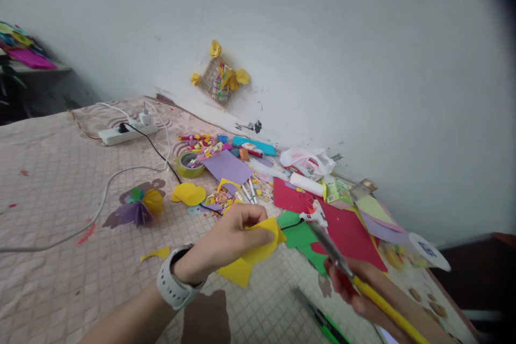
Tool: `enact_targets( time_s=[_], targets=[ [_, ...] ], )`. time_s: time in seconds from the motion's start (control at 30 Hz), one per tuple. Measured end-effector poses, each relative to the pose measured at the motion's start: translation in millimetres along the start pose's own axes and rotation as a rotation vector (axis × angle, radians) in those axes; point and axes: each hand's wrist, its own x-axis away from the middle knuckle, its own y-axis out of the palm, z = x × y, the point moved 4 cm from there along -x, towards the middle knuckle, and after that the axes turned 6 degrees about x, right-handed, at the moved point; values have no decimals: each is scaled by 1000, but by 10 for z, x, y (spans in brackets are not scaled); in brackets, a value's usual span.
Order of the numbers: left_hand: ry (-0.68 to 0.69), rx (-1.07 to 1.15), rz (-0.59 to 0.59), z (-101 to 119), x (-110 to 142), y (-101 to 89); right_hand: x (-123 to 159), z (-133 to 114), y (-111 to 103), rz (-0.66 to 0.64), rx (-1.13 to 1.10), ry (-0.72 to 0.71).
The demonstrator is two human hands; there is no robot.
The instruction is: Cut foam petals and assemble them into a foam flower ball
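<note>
Quick note: a chunky white smartwatch (176,279) sits on the left wrist, with a thick, holed rubber strap and a dark face barely showing at the edge, while the left forearm (129,318), right forearm (415,312), left hand (229,236) and right hand (355,290) are all bare.

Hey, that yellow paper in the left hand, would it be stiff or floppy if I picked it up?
The yellow paper is probably light and fairly floppy: it looks like a thin craft sheet, and it seems to curve where the left hand pinches it. It may keep a gentle curl rather than lie flat, though its exact stiffness is hard to judge from here.
</note>
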Motion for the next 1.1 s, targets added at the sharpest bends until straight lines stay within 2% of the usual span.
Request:
enact_targets(
  time_s=[0.1,0.2,0.33,0.47,0.67,0.77,0.87,1.0,1.1],
  targets=[
    [60,-144,-14,-9,-9,51,-169,-132,54,186,-113,-99],
    [92,-291,-33,-39,-13,120,-436,-383,217,205,-130,-189],
    [123,-431,-47,-71,-13,168,-659,-620,412,109,-170,-196],
    [113,-481,-75,-79,-27,152,-714,-658,481,29,-268,-139],
    [27,-383,-55,-36,-49,52,-730,-507,503,94,-335,-137],
    [6,-291,-13,-29,-63,27,-709,-463,544,172,-394,-129],
    [34,-185,40,-19,-72,31,-692,-480,571,239,-460,-119],
    [90,-132,107,11,-52,14,-664,-538,582,242,-405,-77],
    [112,-23,206,43,-28,-84,-586,-521,658,212,-358,-82]
  ],
)
